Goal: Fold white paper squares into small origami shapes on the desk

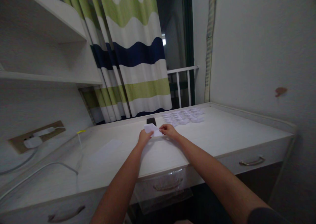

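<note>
Both my arms reach out over a pale wooden desk [222, 135]. My left hand [144, 137] and my right hand [168, 130] pinch the two sides of a small white piece of paper [151, 129] held just above the desk. The fingers of both hands are closed on it. A dark phone [151, 121] lies flat right behind the paper. Further back on the right lies a spread of several small folded white papers [184, 116].
A flat white sheet [106, 149] lies on the desk left of my hands. White cables [39, 168] run from a wall socket [32, 139] at the left. Shelves hang above left. A striped curtain [133, 52] and a wall stand behind the desk. Drawers with handles [251, 161] sit below.
</note>
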`<act>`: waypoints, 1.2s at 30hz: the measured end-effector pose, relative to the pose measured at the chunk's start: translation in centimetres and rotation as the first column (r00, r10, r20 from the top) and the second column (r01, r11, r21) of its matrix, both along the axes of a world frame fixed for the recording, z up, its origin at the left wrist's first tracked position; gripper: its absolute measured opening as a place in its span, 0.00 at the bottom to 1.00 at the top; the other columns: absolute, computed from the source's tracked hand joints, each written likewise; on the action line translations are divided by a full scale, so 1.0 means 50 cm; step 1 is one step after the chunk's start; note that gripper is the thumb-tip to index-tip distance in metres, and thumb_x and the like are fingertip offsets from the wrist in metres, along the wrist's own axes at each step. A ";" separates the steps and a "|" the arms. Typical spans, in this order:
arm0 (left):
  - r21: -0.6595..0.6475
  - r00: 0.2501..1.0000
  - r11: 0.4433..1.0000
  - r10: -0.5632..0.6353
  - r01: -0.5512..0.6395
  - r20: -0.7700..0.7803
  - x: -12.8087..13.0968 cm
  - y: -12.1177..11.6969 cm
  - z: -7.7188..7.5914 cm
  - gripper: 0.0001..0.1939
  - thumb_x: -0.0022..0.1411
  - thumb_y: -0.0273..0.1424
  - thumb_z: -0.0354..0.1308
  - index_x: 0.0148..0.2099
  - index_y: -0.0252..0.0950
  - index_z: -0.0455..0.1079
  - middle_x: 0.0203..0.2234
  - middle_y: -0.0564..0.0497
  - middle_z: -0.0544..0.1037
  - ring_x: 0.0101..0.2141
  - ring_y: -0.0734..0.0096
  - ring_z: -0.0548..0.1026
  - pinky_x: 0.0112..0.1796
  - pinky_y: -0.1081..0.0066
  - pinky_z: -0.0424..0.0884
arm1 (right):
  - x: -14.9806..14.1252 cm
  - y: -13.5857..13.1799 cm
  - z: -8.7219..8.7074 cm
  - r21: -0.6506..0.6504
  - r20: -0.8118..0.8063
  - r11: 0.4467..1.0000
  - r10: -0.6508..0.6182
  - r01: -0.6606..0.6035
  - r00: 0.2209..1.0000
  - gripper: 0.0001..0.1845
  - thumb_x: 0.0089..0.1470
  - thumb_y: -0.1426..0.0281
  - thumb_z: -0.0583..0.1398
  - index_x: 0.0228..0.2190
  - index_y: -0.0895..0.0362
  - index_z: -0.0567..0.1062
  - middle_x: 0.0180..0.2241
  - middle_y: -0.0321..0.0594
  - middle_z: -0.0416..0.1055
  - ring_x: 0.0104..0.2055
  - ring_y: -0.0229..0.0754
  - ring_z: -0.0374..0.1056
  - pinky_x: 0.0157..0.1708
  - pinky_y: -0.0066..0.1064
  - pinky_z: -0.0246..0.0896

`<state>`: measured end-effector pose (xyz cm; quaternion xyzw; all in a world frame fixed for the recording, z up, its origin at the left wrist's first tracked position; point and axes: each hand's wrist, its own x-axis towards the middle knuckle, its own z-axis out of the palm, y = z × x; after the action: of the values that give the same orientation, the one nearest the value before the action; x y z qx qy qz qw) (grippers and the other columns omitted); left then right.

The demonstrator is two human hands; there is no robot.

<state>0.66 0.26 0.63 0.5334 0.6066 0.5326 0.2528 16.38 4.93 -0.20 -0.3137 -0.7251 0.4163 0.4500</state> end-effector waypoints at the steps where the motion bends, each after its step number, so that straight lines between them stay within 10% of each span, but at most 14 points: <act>1: 0.002 1.000 1.000 -0.003 0.003 0.001 0.000 0.001 -0.001 0.12 0.45 0.24 0.58 0.36 0.26 0.70 0.31 0.42 0.76 0.26 0.69 0.74 0.20 0.78 0.68 | 0.000 0.000 0.000 0.003 0.001 1.000 -0.001 0.001 1.000 0.04 0.38 0.74 0.58 0.22 0.62 0.71 0.16 0.32 0.64 0.18 0.31 0.58 0.20 0.23 0.54; 23: -0.064 0.960 0.959 -0.279 0.277 -0.021 0.015 -0.014 -0.008 0.10 0.45 0.25 0.59 0.34 0.28 0.70 0.23 0.49 0.75 0.20 0.74 0.70 0.20 0.76 0.65 | -0.003 0.005 -0.002 0.026 -0.065 0.999 -0.024 0.025 0.998 0.08 0.37 0.68 0.60 0.22 0.61 0.73 0.18 0.34 0.66 0.20 0.31 0.57 0.20 0.23 0.50; 36: 0.238 0.944 0.941 -0.172 0.242 -0.281 0.008 -0.019 0.001 0.15 0.51 0.29 0.53 0.43 0.35 0.69 0.36 0.50 0.75 0.34 0.69 0.71 0.35 0.74 0.66 | -0.004 0.004 -0.002 -0.060 -0.069 0.998 -0.026 0.022 0.997 0.07 0.35 0.70 0.61 0.22 0.61 0.71 0.15 0.31 0.64 0.18 0.30 0.58 0.18 0.22 0.53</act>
<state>1.04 -0.69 0.70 0.6881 0.4963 0.5068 0.1527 16.16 5.13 -0.28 -0.3209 -0.6924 0.4430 0.4705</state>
